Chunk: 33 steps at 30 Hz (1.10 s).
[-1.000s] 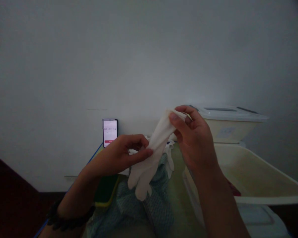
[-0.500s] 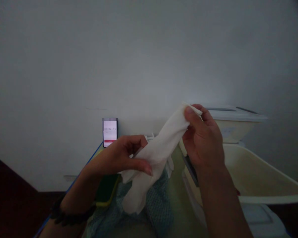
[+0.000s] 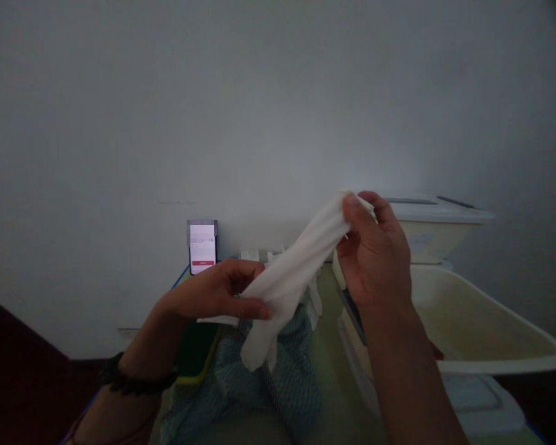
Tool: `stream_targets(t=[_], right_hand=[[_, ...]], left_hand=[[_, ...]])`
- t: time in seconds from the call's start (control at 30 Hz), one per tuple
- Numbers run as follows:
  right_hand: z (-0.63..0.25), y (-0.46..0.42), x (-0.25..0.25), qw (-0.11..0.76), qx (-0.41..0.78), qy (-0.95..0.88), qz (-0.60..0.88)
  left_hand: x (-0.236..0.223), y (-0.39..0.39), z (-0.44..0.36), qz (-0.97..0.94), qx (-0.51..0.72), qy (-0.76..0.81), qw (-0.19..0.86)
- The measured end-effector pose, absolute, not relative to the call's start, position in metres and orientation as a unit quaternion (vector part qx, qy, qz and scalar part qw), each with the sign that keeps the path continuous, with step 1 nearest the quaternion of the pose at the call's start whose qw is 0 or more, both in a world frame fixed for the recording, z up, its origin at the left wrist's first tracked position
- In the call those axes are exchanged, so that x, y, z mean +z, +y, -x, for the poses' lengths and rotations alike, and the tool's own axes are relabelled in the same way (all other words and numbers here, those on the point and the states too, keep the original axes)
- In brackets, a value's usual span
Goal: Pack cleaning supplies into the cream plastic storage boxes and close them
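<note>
A thin white glove (image 3: 301,262) is stretched on a slant between my two hands above the table. My right hand (image 3: 373,253) pinches its upper end between thumb and fingers. Lower down, my left hand (image 3: 229,290) grips the glove, thumb in front and fingers behind. The loose lower end hangs below the left thumb, over a crumpled blue-green knitted cloth (image 3: 282,383). More white fabric with finger-like ends (image 3: 315,303) lies behind the glove, partly hidden.
A phone (image 3: 202,250) with a lit screen leans against the wall at the back left. Beside my left wrist lies a green, yellow-edged block (image 3: 197,355). An open cream bin (image 3: 491,315) and a lidded box (image 3: 438,228) stand on the right.
The glove is pulled straighter, with more creases along it. My left hand has shifted slightly left along with its grip, and the hanging end has risen. My right hand keeps its pinch.
</note>
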State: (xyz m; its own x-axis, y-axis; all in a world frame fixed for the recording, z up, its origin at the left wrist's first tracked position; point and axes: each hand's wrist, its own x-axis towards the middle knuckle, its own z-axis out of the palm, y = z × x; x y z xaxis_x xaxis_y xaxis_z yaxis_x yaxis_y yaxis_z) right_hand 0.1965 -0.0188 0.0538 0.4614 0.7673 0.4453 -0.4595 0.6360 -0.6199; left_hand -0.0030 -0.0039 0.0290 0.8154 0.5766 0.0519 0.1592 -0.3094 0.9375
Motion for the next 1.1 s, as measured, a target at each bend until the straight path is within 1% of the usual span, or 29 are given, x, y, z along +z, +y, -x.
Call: stream_targets(t=[0.1,0.3,0.53,0.63,0.73,0.9,1.1], right_hand=[[-0.197,-0.018,0.054,0.839,0.359,-0.351,0.211],[-0.199,-0.016,0.053,0.848,0.337,-0.349,0.215],[-0.200,-0.015,0.055,0.859,0.322,-0.340,0.207],[-0.201,-0.015,0.055,0.863,0.310,-0.339,0.211],[-0.202,-0.016,0.055,0.865,0.308,-0.337,0.210],[-0.204,-0.018,0.056,0.867,0.304,-0.334,0.210],[-0.203,-0.019,0.058,0.872,0.298,-0.326,0.209]], left_hand=[[0.026,-0.002,0.004,-0.785,0.189,0.255,0.533],[0.016,0.001,0.005,-0.730,0.221,0.226,0.606],[0.010,0.007,0.008,-0.685,0.262,0.214,0.646],[0.009,0.009,0.009,-0.679,0.226,0.222,0.663],[0.008,0.011,0.009,-0.688,0.187,0.257,0.652],[0.005,0.014,0.007,-0.713,0.158,0.261,0.631],[0.002,0.018,-0.001,-0.767,0.178,0.316,0.530]])
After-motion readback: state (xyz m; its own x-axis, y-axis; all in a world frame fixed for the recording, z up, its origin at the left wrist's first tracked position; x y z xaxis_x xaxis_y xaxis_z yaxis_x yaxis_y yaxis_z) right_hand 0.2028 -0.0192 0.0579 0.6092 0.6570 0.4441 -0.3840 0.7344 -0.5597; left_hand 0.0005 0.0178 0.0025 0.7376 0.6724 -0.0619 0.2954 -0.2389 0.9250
